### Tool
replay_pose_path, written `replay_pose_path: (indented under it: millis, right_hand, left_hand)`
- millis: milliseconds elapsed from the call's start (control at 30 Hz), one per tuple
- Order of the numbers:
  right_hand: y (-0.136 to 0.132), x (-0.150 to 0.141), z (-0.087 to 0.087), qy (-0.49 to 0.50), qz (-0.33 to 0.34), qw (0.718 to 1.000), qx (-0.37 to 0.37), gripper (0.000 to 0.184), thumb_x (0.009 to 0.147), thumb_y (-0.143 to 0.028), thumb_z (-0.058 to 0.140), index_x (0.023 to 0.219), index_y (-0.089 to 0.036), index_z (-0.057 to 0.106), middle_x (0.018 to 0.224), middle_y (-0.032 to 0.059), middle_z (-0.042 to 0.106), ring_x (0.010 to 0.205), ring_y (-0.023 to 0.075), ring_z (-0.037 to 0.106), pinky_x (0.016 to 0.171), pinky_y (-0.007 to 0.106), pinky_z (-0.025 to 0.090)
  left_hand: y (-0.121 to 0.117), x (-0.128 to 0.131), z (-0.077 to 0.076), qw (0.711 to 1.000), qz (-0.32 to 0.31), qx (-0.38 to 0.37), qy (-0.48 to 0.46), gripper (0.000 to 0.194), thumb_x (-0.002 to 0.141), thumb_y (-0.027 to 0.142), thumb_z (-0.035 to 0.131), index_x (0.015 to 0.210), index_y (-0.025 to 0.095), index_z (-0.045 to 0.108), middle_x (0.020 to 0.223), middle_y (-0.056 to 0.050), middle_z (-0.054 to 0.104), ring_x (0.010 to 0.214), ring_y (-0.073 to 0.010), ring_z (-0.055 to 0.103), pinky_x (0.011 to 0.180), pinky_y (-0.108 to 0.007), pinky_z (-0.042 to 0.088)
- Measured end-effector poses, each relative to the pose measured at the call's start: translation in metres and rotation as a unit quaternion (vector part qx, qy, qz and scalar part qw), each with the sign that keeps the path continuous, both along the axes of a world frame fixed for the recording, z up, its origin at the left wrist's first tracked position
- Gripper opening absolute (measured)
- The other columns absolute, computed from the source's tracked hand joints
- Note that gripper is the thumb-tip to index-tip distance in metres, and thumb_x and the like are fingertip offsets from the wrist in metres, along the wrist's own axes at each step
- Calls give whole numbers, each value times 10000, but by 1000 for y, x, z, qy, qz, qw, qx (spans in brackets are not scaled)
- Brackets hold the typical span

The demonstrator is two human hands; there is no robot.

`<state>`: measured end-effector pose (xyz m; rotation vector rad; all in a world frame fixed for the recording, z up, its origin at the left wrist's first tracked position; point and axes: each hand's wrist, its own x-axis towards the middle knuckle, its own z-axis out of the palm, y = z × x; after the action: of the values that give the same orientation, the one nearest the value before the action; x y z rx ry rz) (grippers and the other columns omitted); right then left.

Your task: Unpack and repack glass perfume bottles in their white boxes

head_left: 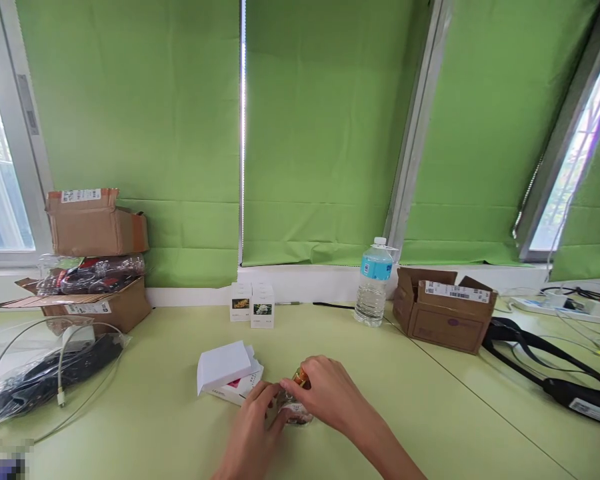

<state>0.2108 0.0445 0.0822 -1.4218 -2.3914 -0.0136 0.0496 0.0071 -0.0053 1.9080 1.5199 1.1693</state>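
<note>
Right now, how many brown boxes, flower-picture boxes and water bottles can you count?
Brown boxes: 3
Flower-picture boxes: 2
Water bottles: 1
Total: 6

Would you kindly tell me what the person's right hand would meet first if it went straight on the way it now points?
The small gold-capped bottle, which the right hand's fingers seem to be touching. Past it, the white box looks next in line, though depth is hard to judge from this view.
</note>
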Motion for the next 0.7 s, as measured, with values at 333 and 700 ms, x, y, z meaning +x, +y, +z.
replay_pose_path:
  millis: [333, 700]
  right_hand:
    - [13, 17, 7, 66, -41, 997, -2, 363, 883, -395, 454, 575, -202, 460, 591, 11, 571, 553, 141, 468, 540, 265, 223]
    - [32, 30, -39, 44, 15, 990, -136, 180, 740, -170, 555, 912, -225, 560, 798, 7, 628, 685, 152, 548, 572, 229, 276]
  left_hand:
    - [1, -5, -1, 999, 32, -5, -11, 258, 878, 342, 527, 1088, 237, 634, 1015, -41, 638, 703, -157, 553, 675, -272, 442]
    - [8, -12, -10, 997, 68, 20, -17, 323, 876, 438, 525, 1085, 218, 635, 988, -58, 642, 682, -169, 541, 643, -276, 435]
